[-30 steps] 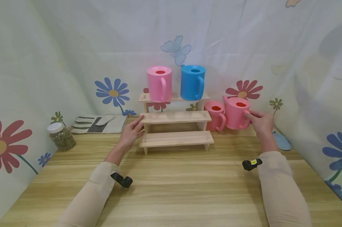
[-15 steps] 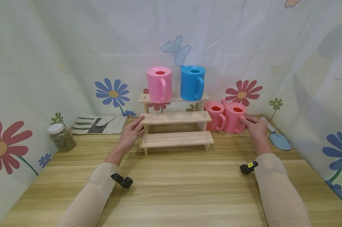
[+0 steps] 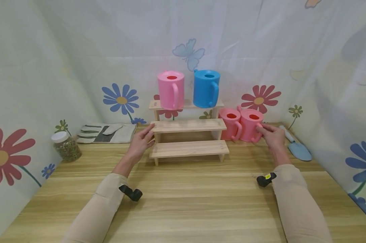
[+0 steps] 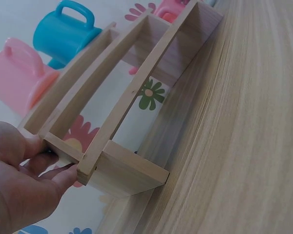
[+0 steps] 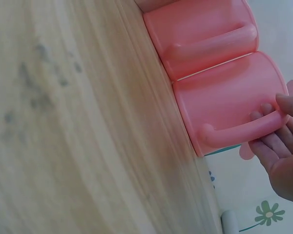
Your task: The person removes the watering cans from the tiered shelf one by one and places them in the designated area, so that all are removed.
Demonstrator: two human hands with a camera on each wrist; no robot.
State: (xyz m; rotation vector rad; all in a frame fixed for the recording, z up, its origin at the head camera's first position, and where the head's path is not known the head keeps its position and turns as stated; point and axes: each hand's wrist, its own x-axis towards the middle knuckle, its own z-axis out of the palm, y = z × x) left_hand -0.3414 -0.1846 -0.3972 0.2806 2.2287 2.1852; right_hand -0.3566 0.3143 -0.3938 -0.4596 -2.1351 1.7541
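Note:
My right hand (image 3: 273,136) holds the handle of a pink watering can (image 3: 250,125). Fingers curl round that handle in the right wrist view, with the thumb over its top end. The can stands upright on the table, touching another pink watering can (image 3: 230,125) on its left. My left hand (image 3: 139,143) grips the left end of a three-step wooden stand (image 3: 189,125), thumb and fingers at its side edge in the left wrist view. On the stand's top step are a lighter pink watering can (image 3: 167,91) and a blue watering can (image 3: 203,89).
A work glove (image 3: 116,133) lies at the back left, near a lidded jar (image 3: 67,148) of green and brown bits. To the right of my right hand lies a trowel (image 3: 299,150). A flower-printed curtain (image 3: 134,67) closes off the back and sides of the wooden table (image 3: 201,195).
My right hand has lowered the pink watering can and shifted it slightly left, onto the table against the other pink one. The trowel's handle has come into view. My left hand stays put.

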